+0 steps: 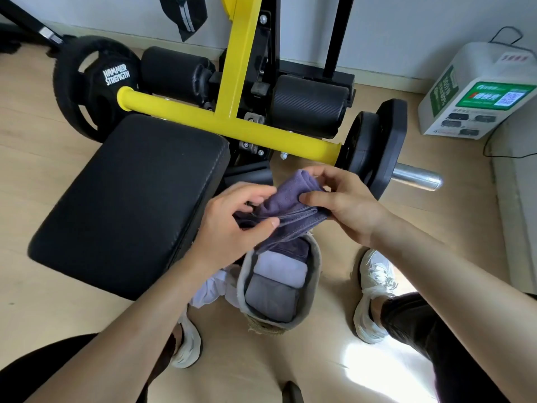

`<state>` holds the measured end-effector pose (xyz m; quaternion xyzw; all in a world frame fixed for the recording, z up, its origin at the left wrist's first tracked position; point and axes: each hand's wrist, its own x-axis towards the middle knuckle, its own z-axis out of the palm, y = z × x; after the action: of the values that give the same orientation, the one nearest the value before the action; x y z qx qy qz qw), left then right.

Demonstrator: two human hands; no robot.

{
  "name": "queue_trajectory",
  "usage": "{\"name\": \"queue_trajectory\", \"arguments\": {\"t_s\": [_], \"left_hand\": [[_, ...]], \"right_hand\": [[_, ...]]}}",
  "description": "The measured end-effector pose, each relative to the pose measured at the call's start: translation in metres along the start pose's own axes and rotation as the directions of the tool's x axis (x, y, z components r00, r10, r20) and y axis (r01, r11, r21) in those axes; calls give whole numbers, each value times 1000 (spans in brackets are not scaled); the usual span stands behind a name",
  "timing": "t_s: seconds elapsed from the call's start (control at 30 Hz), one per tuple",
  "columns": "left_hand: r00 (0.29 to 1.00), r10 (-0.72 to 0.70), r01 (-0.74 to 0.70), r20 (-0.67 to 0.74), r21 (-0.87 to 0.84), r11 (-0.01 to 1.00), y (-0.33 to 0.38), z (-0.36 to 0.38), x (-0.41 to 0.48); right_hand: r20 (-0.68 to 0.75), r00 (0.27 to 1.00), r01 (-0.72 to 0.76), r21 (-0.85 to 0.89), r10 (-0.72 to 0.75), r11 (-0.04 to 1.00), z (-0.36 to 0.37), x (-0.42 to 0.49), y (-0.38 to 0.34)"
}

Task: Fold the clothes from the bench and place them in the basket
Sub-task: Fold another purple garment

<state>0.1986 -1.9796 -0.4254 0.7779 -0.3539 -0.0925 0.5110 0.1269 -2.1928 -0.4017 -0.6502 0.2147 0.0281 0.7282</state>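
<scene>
A folded purple cloth (286, 212) hangs in the air just above the grey basket (315, 274), which stands on the floor between my feet. My left hand (232, 225) pinches the cloth's left side with thumb and fingers. My right hand (345, 205) grips its right side, thumb on top. Inside the basket lie folded pieces: a dark purple one at the far end, a pale lilac one (280, 271) in the middle, a grey one (271, 298) nearest me. The black padded bench (130, 205) at the left has nothing on it.
A white garment (210, 289) lies on the floor between bench and basket. The yellow machine frame (232, 123) with black weight plates (374, 146) and a steel bar end stands behind. A white charging box (476, 94) sits at the right wall. My white shoes flank the basket.
</scene>
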Motion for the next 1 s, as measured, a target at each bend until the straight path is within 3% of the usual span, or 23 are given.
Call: {"name": "queue_trajectory", "arguments": {"t_s": [0.2,0.43,0.6,0.73,0.8,0.87,0.93,1.0], "left_hand": [[974,-79,33,212,209,977,-17,-12,-1],[993,26,5,-117,263,965,-26,-3,-2],[996,-70,80,-51,236,969,-29,-6,-3],[970,-212,223,-118,90,971,-21,-8,1],[898,-426,412,-111,-132,902,-14,-9,6],[766,-643,604,-27,-312,733,-8,-10,11],[628,-773,743,91,-366,560,-9,-10,13],[534,-825,809,187,-396,435,-12,-9,14]], "right_hand": [[-23,999,30,71,-29,997,-9,0,-9],[-173,979,-72,185,104,980,-15,3,-11],[-201,978,-22,162,55,987,-18,4,-9],[-150,982,108,-37,-112,993,-16,-1,-8],[-99,970,204,-174,-224,963,-14,-2,-6],[-26,930,339,-331,-367,881,-11,-3,-1],[78,855,481,-491,-513,727,-7,-5,7],[203,772,601,-542,-602,588,-2,-9,14]]}}
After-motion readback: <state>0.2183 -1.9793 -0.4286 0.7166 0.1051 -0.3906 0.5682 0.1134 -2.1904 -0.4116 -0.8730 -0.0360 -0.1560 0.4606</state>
